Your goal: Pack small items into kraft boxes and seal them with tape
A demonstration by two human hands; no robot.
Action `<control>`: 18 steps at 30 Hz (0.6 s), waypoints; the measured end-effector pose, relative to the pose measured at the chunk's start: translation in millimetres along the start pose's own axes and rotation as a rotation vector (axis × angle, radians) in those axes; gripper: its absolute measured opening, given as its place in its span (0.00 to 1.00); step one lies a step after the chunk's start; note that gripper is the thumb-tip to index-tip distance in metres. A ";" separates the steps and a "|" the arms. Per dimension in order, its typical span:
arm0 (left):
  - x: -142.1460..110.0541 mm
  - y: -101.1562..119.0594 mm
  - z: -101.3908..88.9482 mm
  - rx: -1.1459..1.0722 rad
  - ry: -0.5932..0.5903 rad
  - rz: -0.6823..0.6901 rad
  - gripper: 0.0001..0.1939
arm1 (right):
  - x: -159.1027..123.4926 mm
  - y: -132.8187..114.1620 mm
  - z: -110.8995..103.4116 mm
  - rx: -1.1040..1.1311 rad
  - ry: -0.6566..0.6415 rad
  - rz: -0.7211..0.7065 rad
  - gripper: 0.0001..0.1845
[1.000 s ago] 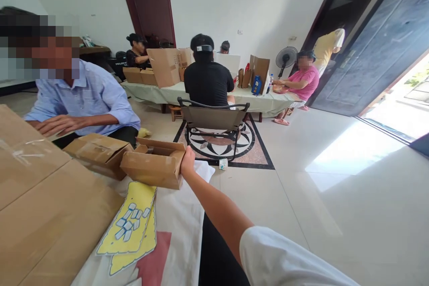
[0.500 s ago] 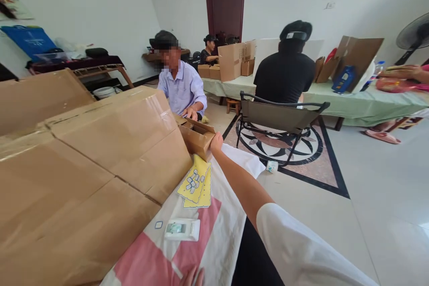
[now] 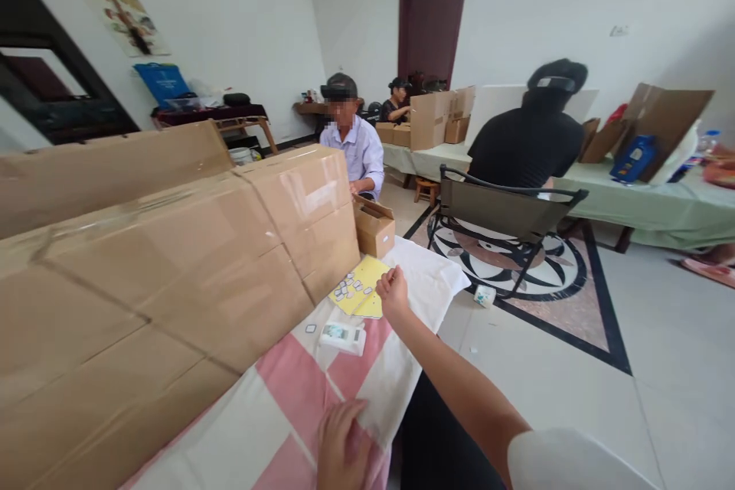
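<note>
My right hand (image 3: 393, 294) is raised at the right edge of two overlapping yellow cards (image 3: 361, 283), its fingers curled closed. What it holds, if anything, is hidden from view. The top card carries several white, dark-outlined shapes. Low in the view, my left hand (image 3: 343, 444) rests on the pink and white cloth (image 3: 292, 390) with its fingers apart and nothing in them. A white case with a greenish patterned window (image 3: 343, 338) lies between the hands and the tall cardboard box. Beside it lies a small white square with a dark outline (image 3: 311, 328).
Tall cardboard boxes (image 3: 189, 268) wall off the table's left side. A small open cardboard box (image 3: 376, 230) stands at the far end, before a co-worker in a light shirt (image 3: 359, 149). Someone in black sits in a chair (image 3: 505, 207) beyond.
My right hand has let go of the small cardboard box and drawn back towards the yellow cards. More of my left hand shows now. The view has swung left.
</note>
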State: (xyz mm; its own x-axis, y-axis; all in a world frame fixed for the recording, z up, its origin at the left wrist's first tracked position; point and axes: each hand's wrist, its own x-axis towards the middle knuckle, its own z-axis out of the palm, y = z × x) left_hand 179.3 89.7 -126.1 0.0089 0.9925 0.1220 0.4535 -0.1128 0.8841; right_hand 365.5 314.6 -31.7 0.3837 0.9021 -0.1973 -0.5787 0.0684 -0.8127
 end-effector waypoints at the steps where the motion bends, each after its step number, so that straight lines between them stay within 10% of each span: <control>1: -0.9 -1.4 -17.9 -0.150 -0.003 -0.084 0.20 | -26.2 11.6 14.1 -0.010 -0.081 -0.004 0.27; 10: -48.6 -90.6 -313.8 -0.300 1.064 -0.276 0.25 | -251.6 116.5 133.6 -0.277 -0.958 0.107 0.19; 14: -39.5 -132.6 -413.1 -0.244 1.235 -0.358 0.25 | -318.5 172.3 204.9 -0.352 -1.269 0.213 0.14; 18: -2.3 -157.2 -472.2 -0.263 1.242 -0.470 0.24 | -350.6 241.2 284.6 -0.443 -1.256 0.229 0.24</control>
State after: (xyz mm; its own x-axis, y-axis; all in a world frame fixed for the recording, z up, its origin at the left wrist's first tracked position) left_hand -312.8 82.8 -52.4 -0.9663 0.2571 -0.0134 0.0069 0.0778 0.9969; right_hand -113.4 136.1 -2.5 -0.7395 0.6677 0.0857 -0.1700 -0.0620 -0.9835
